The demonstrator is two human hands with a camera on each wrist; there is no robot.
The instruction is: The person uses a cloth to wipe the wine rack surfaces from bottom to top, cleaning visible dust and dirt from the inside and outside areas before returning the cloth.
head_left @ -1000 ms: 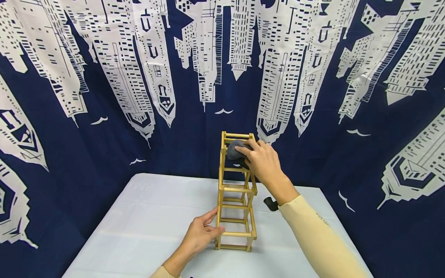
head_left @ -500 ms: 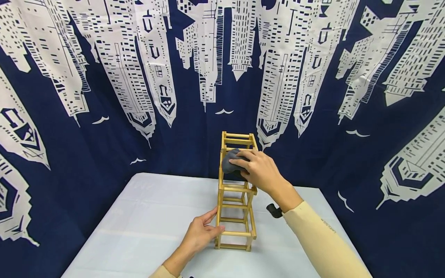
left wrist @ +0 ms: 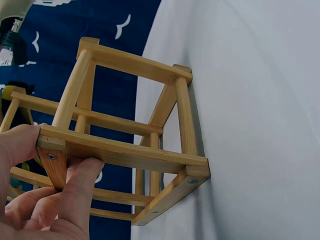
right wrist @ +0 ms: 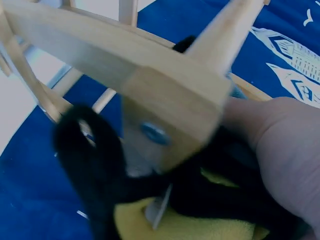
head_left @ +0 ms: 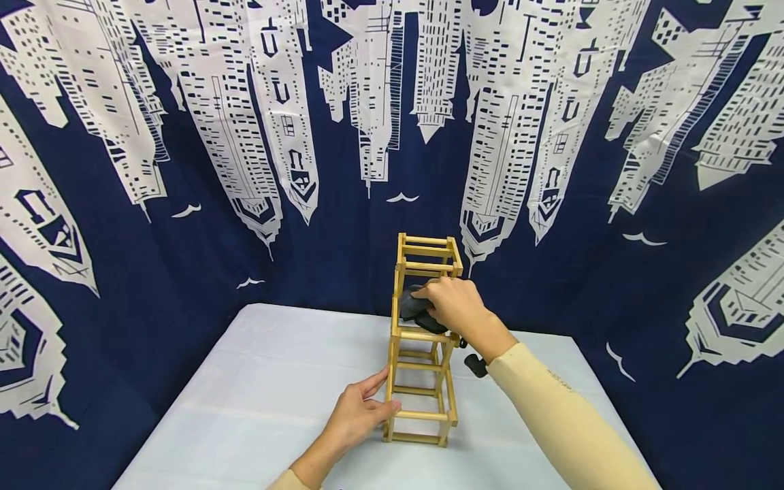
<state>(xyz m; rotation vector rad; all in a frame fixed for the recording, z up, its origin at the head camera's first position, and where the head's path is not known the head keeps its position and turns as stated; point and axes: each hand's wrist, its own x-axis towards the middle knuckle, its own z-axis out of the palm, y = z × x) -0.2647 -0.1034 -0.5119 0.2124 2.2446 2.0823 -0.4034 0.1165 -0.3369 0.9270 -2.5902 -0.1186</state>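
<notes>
A light wooden rack [head_left: 422, 335] with several open tiers stands upright on the table. My left hand [head_left: 357, 415] holds its near left post low down; in the left wrist view, thumb and fingers pinch the post's end. At an upper tier, my right hand [head_left: 456, 303] grips a soft dark grey and black item [head_left: 413, 307], whose kind I cannot tell. It sits inside the frame, just above a crossbar. In the right wrist view, yellow fabric [right wrist: 200, 225] and a black loop [right wrist: 112, 155] show beside a blurred rack corner. The right fingertips are mostly hidden there.
White cloth covers the table [head_left: 294, 361]. A dark blue curtain [head_left: 343, 258] with white city buildings hangs close behind it. A small black device [head_left: 475, 365] shows beside the right wrist.
My right hand has lowered the dark item from near the rack's top into an upper tier. My left hand keeps its hold on the post.
</notes>
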